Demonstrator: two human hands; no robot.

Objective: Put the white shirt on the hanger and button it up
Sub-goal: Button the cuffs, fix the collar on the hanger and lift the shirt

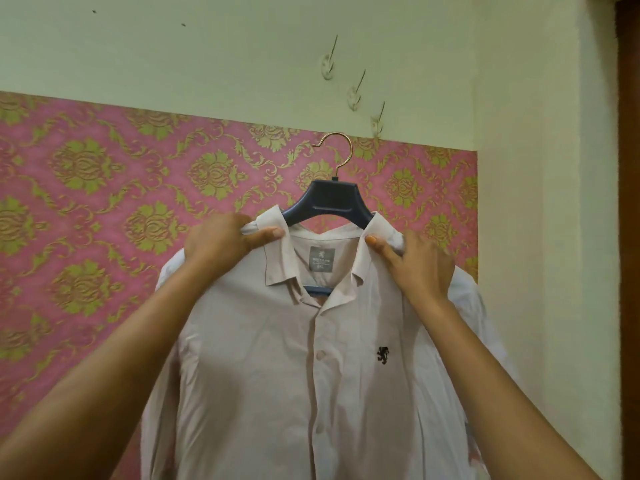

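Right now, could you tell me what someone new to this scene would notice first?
The white shirt fills the centre, draped on a dark hanger whose gold hook is not on any of the wall hooks above it. The left hand and the right hand each pinch the collar at a shoulder. Behind, pink and gold patterned wallpaper covers the lower wall.

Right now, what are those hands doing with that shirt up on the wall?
A person is holding a white shirt that is already on a dark hanger. The left hand pinches one side of the collar and the right hand pinches the other side. The hanger's gold hook is not on any of the wall hooks. The front looks buttoned lower down, but the top is open.
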